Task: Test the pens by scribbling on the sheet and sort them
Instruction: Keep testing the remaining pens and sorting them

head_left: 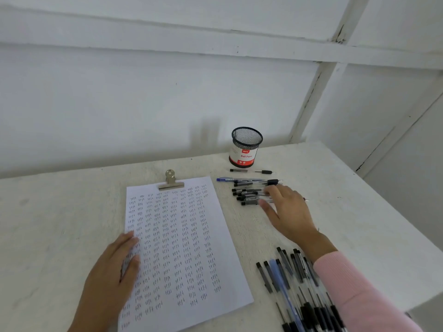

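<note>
Resting flat on the left edge of the sheet, the left hand lies with fingers extended and grasps nothing. Sheet sits on the white table, pinned at its far edge by a metal clip; rows of small scribbled marks cover nearly all of it. Right hand, pink sleeve at the wrist, reaches to the far right of the sheet; fingers spread and loose over the far pile of pens, fingertips touching the pens' right ends. Cannot tell whether any pen is pinched; nothing appears lifted. Far pile: mostly black-capped clear pens lying crosswise, one blue pen on its far side. One single pen lies apart, between that pile and a black mesh cup with a red-and-white label, standing upright near the wall. Near pile lies at the near right, under the right forearm, pens pointing roughly away from the viewer, one pale blue among the black.
</note>
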